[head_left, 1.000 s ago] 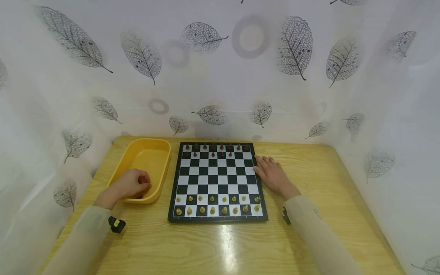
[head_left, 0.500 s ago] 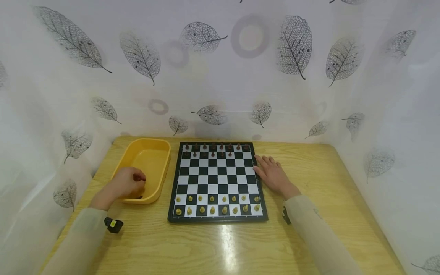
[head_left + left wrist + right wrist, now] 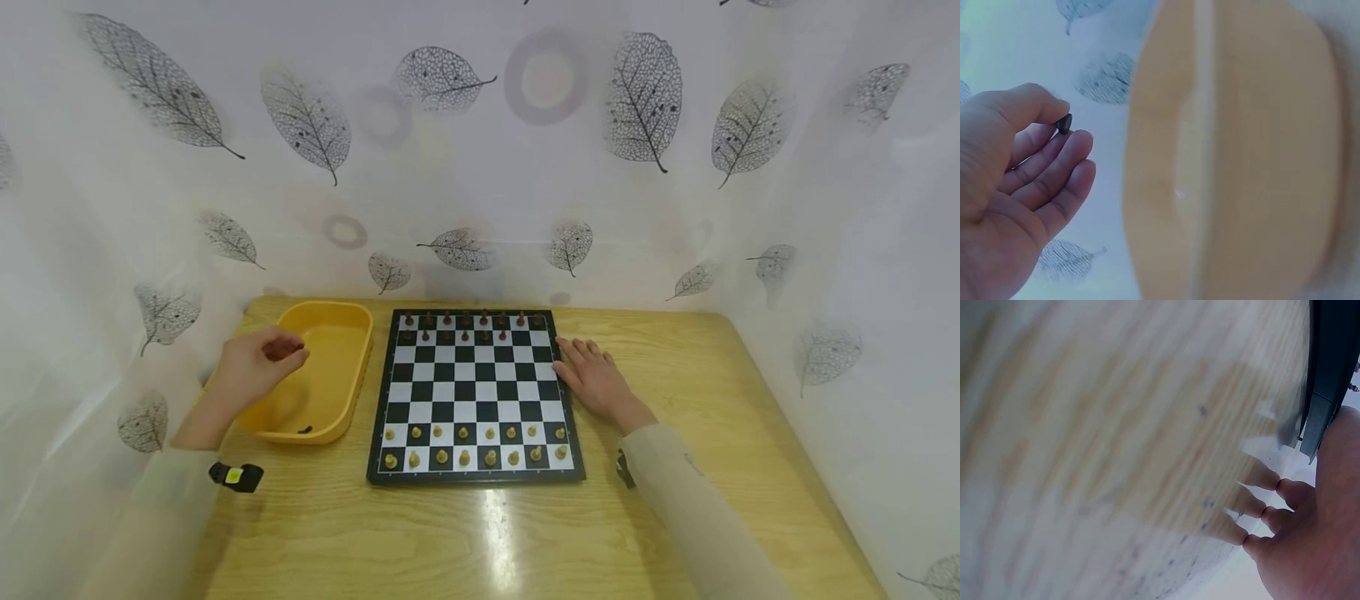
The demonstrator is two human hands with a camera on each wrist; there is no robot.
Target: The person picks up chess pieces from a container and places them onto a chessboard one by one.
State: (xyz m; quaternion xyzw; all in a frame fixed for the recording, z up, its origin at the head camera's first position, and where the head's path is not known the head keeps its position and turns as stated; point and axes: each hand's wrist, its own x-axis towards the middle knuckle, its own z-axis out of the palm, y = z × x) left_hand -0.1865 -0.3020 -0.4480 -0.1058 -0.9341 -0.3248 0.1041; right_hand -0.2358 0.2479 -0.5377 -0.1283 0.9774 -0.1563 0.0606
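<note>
My left hand [image 3: 258, 362] is over the left side of a yellow plastic tray [image 3: 363, 367]. In the left wrist view, its thumb and fingertip pinch a small dark chess piece [image 3: 1064, 124]; the hold hides most of it. Another dark chess piece [image 3: 304, 430] lies in the tray near its front wall. My right hand [image 3: 596, 383] lies flat, fingers spread, with its tips at the right edge of the chessboard [image 3: 475, 375]. Yellow chess pieces [image 3: 464, 458] fill the two near rows. Dark reddish chess pieces [image 3: 483, 320] stand along the far row and on part of the row before it.
Everything stands on a light wooden table [image 3: 420, 533]. A pale curtain [image 3: 480, 167] with leaf prints encloses its back and sides. The tray stands just left of the board, with a narrow strip of table between them.
My left hand has risen from low inside the tray, moving up and left with the pinched piece. The dark piece left in the tray now shows fully. My right hand stays in place.
</note>
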